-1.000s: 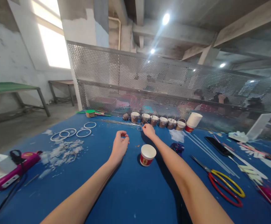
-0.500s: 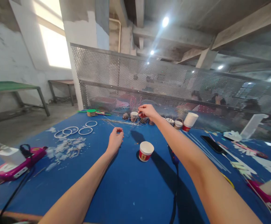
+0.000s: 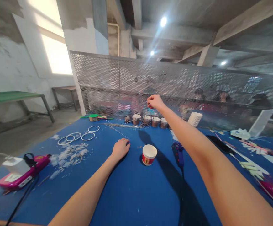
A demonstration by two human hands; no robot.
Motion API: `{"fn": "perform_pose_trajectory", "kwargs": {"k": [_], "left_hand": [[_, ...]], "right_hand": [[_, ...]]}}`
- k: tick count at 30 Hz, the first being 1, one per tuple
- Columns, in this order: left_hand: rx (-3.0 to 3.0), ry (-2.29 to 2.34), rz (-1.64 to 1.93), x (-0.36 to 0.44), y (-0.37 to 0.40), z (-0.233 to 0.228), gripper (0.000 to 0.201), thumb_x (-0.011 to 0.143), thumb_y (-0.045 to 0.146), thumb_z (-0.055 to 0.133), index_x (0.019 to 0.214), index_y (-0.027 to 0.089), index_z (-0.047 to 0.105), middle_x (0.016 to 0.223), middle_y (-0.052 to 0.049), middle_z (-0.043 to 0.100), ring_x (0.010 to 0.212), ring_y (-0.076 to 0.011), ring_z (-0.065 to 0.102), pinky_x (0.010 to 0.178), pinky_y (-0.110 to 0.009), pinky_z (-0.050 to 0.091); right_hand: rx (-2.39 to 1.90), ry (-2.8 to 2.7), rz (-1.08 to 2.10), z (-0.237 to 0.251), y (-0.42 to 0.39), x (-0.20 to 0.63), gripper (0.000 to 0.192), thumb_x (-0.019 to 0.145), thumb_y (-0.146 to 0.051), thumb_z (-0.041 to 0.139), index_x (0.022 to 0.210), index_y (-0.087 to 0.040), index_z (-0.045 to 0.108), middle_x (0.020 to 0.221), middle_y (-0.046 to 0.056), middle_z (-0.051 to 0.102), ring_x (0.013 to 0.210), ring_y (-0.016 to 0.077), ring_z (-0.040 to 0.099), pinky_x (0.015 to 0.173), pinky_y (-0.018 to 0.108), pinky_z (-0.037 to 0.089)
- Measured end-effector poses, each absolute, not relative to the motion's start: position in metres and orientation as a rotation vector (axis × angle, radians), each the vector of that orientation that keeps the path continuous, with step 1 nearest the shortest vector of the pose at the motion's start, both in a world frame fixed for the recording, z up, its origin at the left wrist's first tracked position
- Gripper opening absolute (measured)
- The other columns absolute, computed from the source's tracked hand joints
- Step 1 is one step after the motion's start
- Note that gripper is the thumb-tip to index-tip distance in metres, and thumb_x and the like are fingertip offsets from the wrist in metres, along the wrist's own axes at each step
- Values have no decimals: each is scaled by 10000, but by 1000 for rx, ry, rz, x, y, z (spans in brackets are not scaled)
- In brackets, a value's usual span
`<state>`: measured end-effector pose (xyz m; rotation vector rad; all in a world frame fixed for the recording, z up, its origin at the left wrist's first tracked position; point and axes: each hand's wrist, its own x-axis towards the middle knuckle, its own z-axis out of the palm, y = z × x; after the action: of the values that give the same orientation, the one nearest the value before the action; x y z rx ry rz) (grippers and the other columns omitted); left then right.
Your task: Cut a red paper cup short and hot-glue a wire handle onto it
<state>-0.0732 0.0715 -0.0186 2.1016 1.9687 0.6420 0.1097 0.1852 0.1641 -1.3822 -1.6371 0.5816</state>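
My right hand (image 3: 155, 102) is raised above the row of small cups along the back of the table. Its fingers are pinched on a thin wire (image 3: 147, 110) that hangs toward a brown-stained cup (image 3: 147, 119). On the blue tabletop rests my left hand (image 3: 120, 148), palm down with its fingers loosely bent and nothing visible in it. Just beyond that hand lies a thin pale strand (image 3: 117, 130). A red and white paper cup (image 3: 149, 154) stands upright between my forearms. Several thin wires (image 3: 124, 125) are spread before the cups.
White rings (image 3: 88, 136) and a heap of scraps (image 3: 71, 154) lie left, near a pink power strip (image 3: 39, 164). A purple glue gun (image 3: 178, 153) is beside my right forearm. Stacked paper cups (image 3: 195, 119) and a phone (image 3: 218, 143) sit right. A perforated metal screen (image 3: 98, 72) bounds the back.
My right hand has risen and now holds the thin wire upright over the cups. My left hand has let go of a strand and lowered onto the table. The view has shifted slightly.
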Motion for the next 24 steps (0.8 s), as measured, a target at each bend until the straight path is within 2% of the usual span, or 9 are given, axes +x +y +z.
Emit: {"fn": "perform_pose_trajectory", "kwargs": {"k": [2, 5, 8, 12, 15, 19, 22, 24], "left_hand": [[2156, 1971, 547, -71, 77, -19, 245, 891, 196, 502, 1029, 161, 701, 1173, -115, 667, 1115, -261, 604, 973, -391, 464], [2212, 1976, 442, -69, 92, -18, 213, 921, 254, 542, 1071, 151, 655, 1170, -100, 647, 1081, -231, 609, 940, -429, 491], [2258, 1983, 397, -70, 107, -16, 279, 917, 325, 576, 1142, 161, 603, 1186, -87, 621, 1036, -214, 616, 887, -439, 524], [2290, 2036, 430, -68, 122, -17, 291, 918, 324, 572, 1158, 161, 592, 1196, -88, 611, 1047, -221, 608, 889, -444, 520], [2303, 2070, 477, -65, 131, -18, 272, 930, 213, 518, 1185, 145, 584, 1221, -128, 594, 1106, -240, 584, 934, -422, 489], [2376, 1997, 497, -62, 148, -17, 390, 902, 77, 446, 1254, 194, 567, 1372, -133, 516, 1185, -247, 548, 997, -378, 440], [2420, 1912, 477, -61, 164, -16, 349, 913, 86, 456, 1201, 216, 604, 1342, -107, 557, 1174, -241, 552, 996, -396, 442], [2434, 1863, 472, -60, 174, -15, 267, 926, 160, 508, 1169, 199, 612, 1290, -101, 587, 1152, -239, 560, 982, -435, 454]], "right_hand": [[-1343, -1648, 495, 174, 189, 113, 94, 918, -143, 557, 927, -128, 650, 732, -9, 661, 551, 88, 617, 564, 214, 519], [-1278, -1716, 401, 191, 190, 118, 160, 812, -18, 561, 786, -127, 676, 587, -22, 635, 450, 81, 587, 551, 191, 498], [-1211, -1806, 354, 202, 185, 123, 198, 730, 33, 587, 686, -136, 680, 551, -26, 631, 442, 82, 584, 581, 192, 506], [-1164, -1871, 317, 203, 179, 131, 246, 662, 78, 609, 585, -149, 662, 484, -43, 596, 425, 77, 569, 585, 181, 513], [-1143, -1862, 305, 201, 177, 140, 234, 673, 73, 608, 588, -140, 656, 482, -46, 588, 395, 63, 547, 563, 178, 518], [-1114, -1795, 319, 209, 171, 156, 217, 709, 76, 593, 631, -120, 647, 524, -28, 604, 377, 57, 541, 527, 194, 525], [-1102, -1719, 339, 223, 168, 174, 219, 770, 65, 548, 696, -123, 632, 576, -8, 620, 401, 69, 560, 495, 211, 534], [-1073, -1640, 371, 237, 170, 188, 219, 795, 66, 531, 725, -126, 609, 602, -3, 617, 434, 79, 584, 508, 233, 554]]}}
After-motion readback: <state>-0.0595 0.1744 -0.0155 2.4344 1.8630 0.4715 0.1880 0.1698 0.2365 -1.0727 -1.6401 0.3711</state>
